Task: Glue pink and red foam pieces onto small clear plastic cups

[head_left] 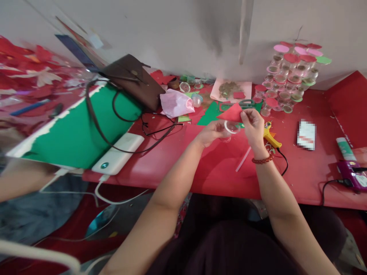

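Note:
My left hand [211, 133] holds a small clear plastic cup [226, 136] by its side, with a pale rim facing up. Pinched in my right hand [252, 120] is a piece of red paper [231, 113], which hangs just above and behind the cup's rim. Under both hands lies a large red sheet [226, 164] on the red table. A thin pale glue stick [243, 159] rests on it near my right wrist. Just right of that wrist is a yellow glue gun [272, 138] with a black cord.
Stacked clear cups with coloured discs [289, 76] stand at the back right. A brown bag [133, 82], green board [94, 130], white power bank [119, 154] and eyeglasses [159, 131] lie left. Green scissors [247, 104] lie behind my hands. Another person's arm [25, 179] shows far left.

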Demonstrator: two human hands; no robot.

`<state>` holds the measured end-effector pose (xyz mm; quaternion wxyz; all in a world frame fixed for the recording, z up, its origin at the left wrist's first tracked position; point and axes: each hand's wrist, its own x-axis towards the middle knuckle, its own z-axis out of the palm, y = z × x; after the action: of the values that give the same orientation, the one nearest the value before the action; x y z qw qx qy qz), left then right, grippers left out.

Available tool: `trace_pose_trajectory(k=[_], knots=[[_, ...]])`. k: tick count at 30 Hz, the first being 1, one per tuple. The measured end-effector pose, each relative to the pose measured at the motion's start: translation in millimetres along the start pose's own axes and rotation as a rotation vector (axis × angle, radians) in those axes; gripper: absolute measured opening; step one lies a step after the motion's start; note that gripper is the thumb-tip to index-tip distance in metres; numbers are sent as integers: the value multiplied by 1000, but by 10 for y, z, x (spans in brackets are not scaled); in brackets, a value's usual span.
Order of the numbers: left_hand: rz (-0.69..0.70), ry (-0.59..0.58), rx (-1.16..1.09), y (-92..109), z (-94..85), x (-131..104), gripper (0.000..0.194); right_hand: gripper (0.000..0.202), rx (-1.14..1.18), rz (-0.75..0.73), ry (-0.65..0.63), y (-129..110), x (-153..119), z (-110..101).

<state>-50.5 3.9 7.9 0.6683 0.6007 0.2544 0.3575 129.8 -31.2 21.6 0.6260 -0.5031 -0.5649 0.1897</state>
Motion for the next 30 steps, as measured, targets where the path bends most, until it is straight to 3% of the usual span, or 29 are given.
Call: trace_pose_trajectory(k=[11, 22, 24, 26, 30], knots=[[59, 55, -131, -18, -61, -4, 60, 38, 150, 65, -134, -66, -5, 5], [-2, -92, -7, 13, -2, -1, 52, 41, 61, 105, -32, 2, 13, -2], [3, -22, 4, -14, 11, 16, 52, 33, 61, 131, -10, 15, 19, 4], [3, 118, 9, -45, 20, 37, 54, 23, 65, 185, -7, 41, 27, 9], [63, 314, 138, -68, 17, 59, 57, 17, 42, 315, -133, 105, 34, 12]])
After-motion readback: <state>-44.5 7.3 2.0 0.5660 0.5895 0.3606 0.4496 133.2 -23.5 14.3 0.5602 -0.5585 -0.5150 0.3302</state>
